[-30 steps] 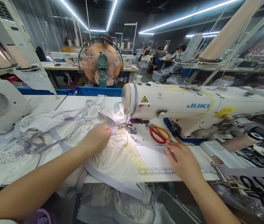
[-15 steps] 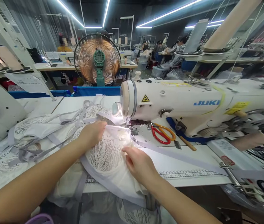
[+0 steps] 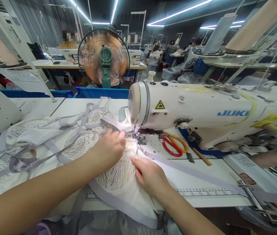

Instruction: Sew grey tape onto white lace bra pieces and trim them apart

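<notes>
A white lace garment piece (image 3: 115,174) with a pale grey elastic band along its edge lies on the sewing machine bed, its top edge at the presser foot (image 3: 136,134). My left hand (image 3: 110,148) is closed over the upper left of the lace, close to the needle area; its curled fingers hide what they hold, if anything. On the lace's right side, my right hand (image 3: 151,176) pinches the fabric between thumb and forefinger. A strip of grey elastic (image 3: 189,169) runs from the presser foot towards the right. The white sewing machine (image 3: 177,104) stands over the work.
Red-and-orange-handled scissors (image 3: 174,143) and a wooden-handled tool (image 3: 202,156) lie right of the needle. More lace pieces with grey straps (image 3: 52,140) are heaped at left. A ruler strip (image 3: 202,193) marks the front edge. Behind the table stands a fan (image 3: 104,58); people sit farther back.
My left hand has moved right, towards the presser foot, and now covers part of the lace's upper edge. My right hand keeps its pinch beside the lace. The view has shifted slightly.
</notes>
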Motion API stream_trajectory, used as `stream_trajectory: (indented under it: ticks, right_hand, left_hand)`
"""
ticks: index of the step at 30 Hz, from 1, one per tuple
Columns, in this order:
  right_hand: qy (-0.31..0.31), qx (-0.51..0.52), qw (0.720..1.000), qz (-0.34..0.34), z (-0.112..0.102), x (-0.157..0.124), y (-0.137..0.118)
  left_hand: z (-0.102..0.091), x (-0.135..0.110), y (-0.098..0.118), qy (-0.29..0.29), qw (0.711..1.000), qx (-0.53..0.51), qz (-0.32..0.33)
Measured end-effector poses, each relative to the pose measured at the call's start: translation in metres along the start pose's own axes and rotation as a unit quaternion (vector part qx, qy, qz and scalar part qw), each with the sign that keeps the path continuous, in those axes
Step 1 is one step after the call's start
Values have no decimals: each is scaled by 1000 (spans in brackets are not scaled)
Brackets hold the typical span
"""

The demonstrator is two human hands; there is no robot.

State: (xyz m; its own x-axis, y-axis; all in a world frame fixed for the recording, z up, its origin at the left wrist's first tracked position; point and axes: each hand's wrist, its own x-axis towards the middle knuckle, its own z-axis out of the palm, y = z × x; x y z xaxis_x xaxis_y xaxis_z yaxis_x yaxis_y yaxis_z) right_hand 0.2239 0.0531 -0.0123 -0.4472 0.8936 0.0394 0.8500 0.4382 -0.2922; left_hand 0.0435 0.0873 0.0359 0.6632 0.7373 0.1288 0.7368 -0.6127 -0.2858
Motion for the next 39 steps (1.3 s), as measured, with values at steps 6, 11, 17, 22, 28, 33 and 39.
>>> stream_trajectory:
  ticks: [6, 11, 17, 22, 28, 33, 39]
  right_hand:
    - [21, 16, 999, -28, 3, -7, 9]
    - [70, 29, 996, -37, 10, -16, 17]
    - [29, 48, 997, 49, 2, -11, 11]
    - [-23, 117, 990, 80, -15, -8, 8]
    - [-28, 86, 994, 68, -20, -5, 5]
    - [-64, 35, 996, 60, -19, -3, 0]
    - [-78, -28, 996, 27, -12, -2, 1]
  left_hand:
    - [38, 9, 11, 74, 989, -59, 115]
    - [49, 1, 12, 57, 992, -89, 63]
    - [46, 3, 13, 56, 989, -128, 41]
    - [51, 3, 10, 82, 979, -179, 58]
    - [50, 3, 6, 54, 973, -216, 67]
    - [44, 3, 3, 30, 971, -228, 66]
    - [40, 3, 3, 5, 967, -250, 54]
